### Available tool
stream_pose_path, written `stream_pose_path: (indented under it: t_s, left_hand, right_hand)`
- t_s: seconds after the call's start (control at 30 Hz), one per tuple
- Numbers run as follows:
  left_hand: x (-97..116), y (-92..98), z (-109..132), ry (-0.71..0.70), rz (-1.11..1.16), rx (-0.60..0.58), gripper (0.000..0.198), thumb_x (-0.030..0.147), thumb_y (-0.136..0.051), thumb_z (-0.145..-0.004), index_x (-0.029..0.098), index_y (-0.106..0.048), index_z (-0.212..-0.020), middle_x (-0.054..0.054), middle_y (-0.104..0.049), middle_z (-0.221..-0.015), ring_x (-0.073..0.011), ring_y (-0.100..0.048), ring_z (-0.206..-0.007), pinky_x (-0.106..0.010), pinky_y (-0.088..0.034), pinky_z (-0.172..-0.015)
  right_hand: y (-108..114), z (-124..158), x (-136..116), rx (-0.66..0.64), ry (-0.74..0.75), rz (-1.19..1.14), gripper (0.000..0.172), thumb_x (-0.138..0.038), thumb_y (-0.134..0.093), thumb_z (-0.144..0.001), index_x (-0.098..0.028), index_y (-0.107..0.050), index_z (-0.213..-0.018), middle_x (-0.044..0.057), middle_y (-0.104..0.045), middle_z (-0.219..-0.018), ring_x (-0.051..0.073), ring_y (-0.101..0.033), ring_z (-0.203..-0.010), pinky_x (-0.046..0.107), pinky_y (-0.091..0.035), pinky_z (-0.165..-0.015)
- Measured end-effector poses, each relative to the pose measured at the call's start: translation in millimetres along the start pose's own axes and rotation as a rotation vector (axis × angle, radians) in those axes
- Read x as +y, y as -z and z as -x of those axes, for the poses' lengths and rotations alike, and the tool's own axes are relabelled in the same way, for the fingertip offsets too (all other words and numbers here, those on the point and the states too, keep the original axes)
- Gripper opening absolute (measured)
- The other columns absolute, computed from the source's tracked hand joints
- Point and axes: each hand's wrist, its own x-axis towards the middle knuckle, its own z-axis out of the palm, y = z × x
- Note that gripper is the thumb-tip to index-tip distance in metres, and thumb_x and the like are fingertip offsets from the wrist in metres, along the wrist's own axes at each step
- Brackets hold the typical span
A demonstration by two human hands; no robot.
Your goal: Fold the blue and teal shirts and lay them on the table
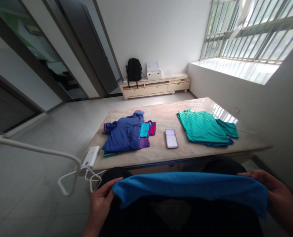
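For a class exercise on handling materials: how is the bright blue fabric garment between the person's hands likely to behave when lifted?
The bright blue fabric garment looks floppy: it droops at its ends beyond the left hand and right hand. It is probably light, since both hands seem to hold it loosely at its edges. If released, it would likely crumple rather than keep its shape.

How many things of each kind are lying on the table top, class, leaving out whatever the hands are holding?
Piles of clothes: 2 (navy-topped pile, green-topped pile)
Phones: 1 (pixelated phone)
Power banks: 1 (white power bank)
Total: 4
Not counted: blue garment, held by left hand and right hand.
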Motion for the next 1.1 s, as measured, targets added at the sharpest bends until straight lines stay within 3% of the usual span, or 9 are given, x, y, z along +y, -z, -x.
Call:
stream_pose_path:
  t_s: [0.07, 0.13, 0.23, 0.37, 0.53, 0.77, 0.87, 1.0, 1.1]
  left_hand:
    - [-1.8, -3.5, -0.1, -0.005, 0.012, 0.022, 0.042, 0.059, -0.082, -0.071, 0.024, -0.085, -0.092, -0.009, -0.083, -0.100, -0.0317, -0.077, -0.095, -0.038, -0.063, -0.090]
    - [-4.2, -8.5, 0.3, 0.015, 0.091, 0.052, 0.041, 0.058, -0.084, -0.069, 0.023, -0.084, -0.091, -0.008, -0.083, -0.099, -0.0312, -0.076, -0.099, -0.037, -0.061, -0.094]
    - [-1.6, -18.7, 3.7, 0.112, 0.360, 0.130, 0.044, 0.057, -0.088, -0.066, 0.022, -0.080, -0.092, -0.004, -0.081, -0.095, -0.0243, -0.074, -0.088, -0.028, -0.062, -0.080]
    - [18.6, -33.8, 11.0, 0.330, 0.650, 0.166, 0.049, 0.054, -0.091, -0.062, 0.023, -0.073, -0.095, 0.003, -0.072, -0.080, -0.0129, -0.062, -0.065, -0.019, -0.055, -0.059]
    - [41.2, -47.4, 16.0, 0.469, 0.775, 0.143, 0.051, 0.053, -0.090, -0.062, 0.022, -0.065, -0.094, 0.004, -0.066, -0.075, -0.0147, -0.061, -0.065, -0.024, -0.055, -0.062]
    - [49.7, -51.5, 15.1, 0.631, 0.872, 0.065, 0.036, 0.043, -0.080, -0.066, 0.023, -0.056, -0.085, 0.006, -0.057, -0.064, -0.0150, -0.056, -0.056, -0.026, -0.053, -0.056]
    - [51.8, -51.3, 14.2, 0.650, 0.916, 0.018, 0.033, 0.047, -0.076, -0.071, 0.022, -0.056, -0.080, 0.004, -0.058, -0.064, -0.0166, -0.060, -0.059, -0.028, -0.056, -0.059]
    - [53.3, -51.7, 16.8, 0.647, 0.756, 0.157, 0.047, 0.037, -0.085, -0.066, 0.021, -0.067, -0.107, 0.000, -0.073, -0.087, -0.0196, -0.071, -0.075, -0.028, -0.060, -0.068]
    - [55.8, -51.9, 19.7, 0.543, 0.634, 0.035, 0.081, 0.030, -0.094, -0.060, 0.026, -0.061, -0.133, -0.002, -0.077, -0.101, -0.0221, -0.075, -0.084, -0.028, -0.061, -0.072]
  right_hand:
    - [-0.1, 0.7, 0.2, -0.013, 0.005, -0.006, 0.042, -0.040, -0.097, -0.043, -0.025, -0.071, -0.072, 0.009, -0.082, -0.099, 0.032, -0.075, -0.080, 0.033, -0.064, -0.059]
    - [-1.4, 2.8, 0.2, -0.013, 0.035, -0.017, 0.041, -0.041, -0.096, -0.045, -0.025, -0.071, -0.073, 0.009, -0.081, -0.100, 0.031, -0.074, -0.077, 0.032, -0.063, -0.056]
    - [-6.7, 8.7, -1.5, -0.024, 0.044, -0.092, 0.040, -0.041, -0.096, -0.048, -0.025, -0.073, -0.076, 0.008, -0.079, -0.091, 0.028, -0.073, -0.072, 0.029, -0.062, -0.055]
    - [-12.3, 14.0, -0.5, -0.037, -0.022, -0.214, 0.043, -0.038, -0.096, -0.049, -0.029, -0.075, -0.086, 0.003, -0.077, -0.088, 0.025, -0.072, -0.075, 0.029, -0.063, -0.062]
    - [-11.4, 13.6, 5.5, -0.008, -0.029, -0.251, 0.049, -0.039, -0.096, -0.046, -0.031, -0.079, -0.091, 0.004, -0.075, -0.093, 0.025, -0.072, -0.078, 0.028, -0.063, -0.062]
    - [-22.2, 20.0, -4.1, 0.049, -0.048, -0.286, 0.046, -0.037, -0.098, -0.029, -0.029, -0.080, -0.071, 0.005, -0.074, -0.086, 0.025, -0.069, -0.076, 0.026, -0.062, -0.059]
    - [-26.1, 22.8, -8.5, 0.067, -0.075, -0.343, 0.044, -0.037, -0.098, -0.028, -0.030, -0.078, -0.067, 0.004, -0.072, -0.085, 0.023, -0.068, -0.075, 0.024, -0.061, -0.057]
    - [-32.4, 34.7, -15.1, 0.058, -0.013, -0.313, 0.034, -0.031, -0.094, -0.037, -0.031, -0.075, -0.066, 0.001, -0.070, -0.085, 0.020, -0.068, -0.079, 0.018, -0.061, -0.063]
    - [-38.5, 46.0, -18.3, 0.093, 0.084, -0.204, 0.024, -0.025, -0.085, -0.051, -0.033, -0.075, -0.071, 0.000, -0.072, -0.096, 0.023, -0.071, -0.095, 0.019, -0.062, -0.076]
